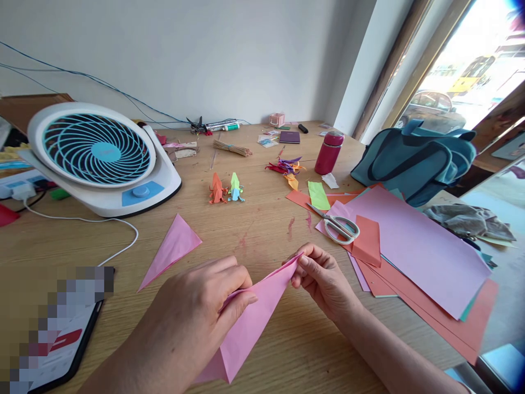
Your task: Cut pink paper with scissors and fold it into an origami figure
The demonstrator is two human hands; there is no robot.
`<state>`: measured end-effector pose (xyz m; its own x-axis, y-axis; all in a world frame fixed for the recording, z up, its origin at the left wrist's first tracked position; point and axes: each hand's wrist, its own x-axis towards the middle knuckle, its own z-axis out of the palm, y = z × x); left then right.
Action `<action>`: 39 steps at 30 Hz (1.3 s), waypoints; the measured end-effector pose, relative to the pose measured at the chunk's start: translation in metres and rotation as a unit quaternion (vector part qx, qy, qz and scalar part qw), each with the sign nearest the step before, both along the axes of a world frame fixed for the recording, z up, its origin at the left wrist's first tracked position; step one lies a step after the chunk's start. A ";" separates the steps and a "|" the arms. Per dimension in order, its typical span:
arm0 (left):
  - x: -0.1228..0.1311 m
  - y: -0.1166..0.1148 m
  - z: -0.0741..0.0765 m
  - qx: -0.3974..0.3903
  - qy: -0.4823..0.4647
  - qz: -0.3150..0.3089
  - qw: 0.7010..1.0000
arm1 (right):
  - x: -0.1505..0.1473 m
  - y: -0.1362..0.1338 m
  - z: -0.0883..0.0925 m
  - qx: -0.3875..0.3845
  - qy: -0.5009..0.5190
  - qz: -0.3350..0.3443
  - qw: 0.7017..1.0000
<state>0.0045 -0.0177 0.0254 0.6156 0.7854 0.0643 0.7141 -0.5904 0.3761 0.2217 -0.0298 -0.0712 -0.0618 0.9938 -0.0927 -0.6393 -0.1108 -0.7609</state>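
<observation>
A folded pink paper triangle [250, 320] lies low over the wooden table [266, 230], held between both hands. My left hand [197, 312] is closed on its left edge, thumb pressed on top of the fold. My right hand [322, 276] pinches the paper's upper right tip between thumb and fingers. A second pink paper triangle [172, 247] lies flat on the table just left of my left hand.
Scissors [338, 224] rest on a stack of pink and orange sheets [414, 257] at right. A white fan [100, 156] stands at back left, its cable [118, 230] trailing forward. Small origami figures [225, 189], a red bottle [328, 152], a teal bag [414, 158] and a phone [61, 350] lie around.
</observation>
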 end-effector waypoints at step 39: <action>0.001 0.002 0.006 -0.015 0.051 0.022 0.998 | 0.000 -0.001 0.001 0.008 -0.059 -0.035 0.998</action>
<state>0.0056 -0.0158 0.0318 0.5833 0.8120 -0.0212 0.7739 -0.5477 0.3179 0.2220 -0.0307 -0.0698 0.0175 0.9967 -0.0790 -0.5504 -0.0564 -0.8330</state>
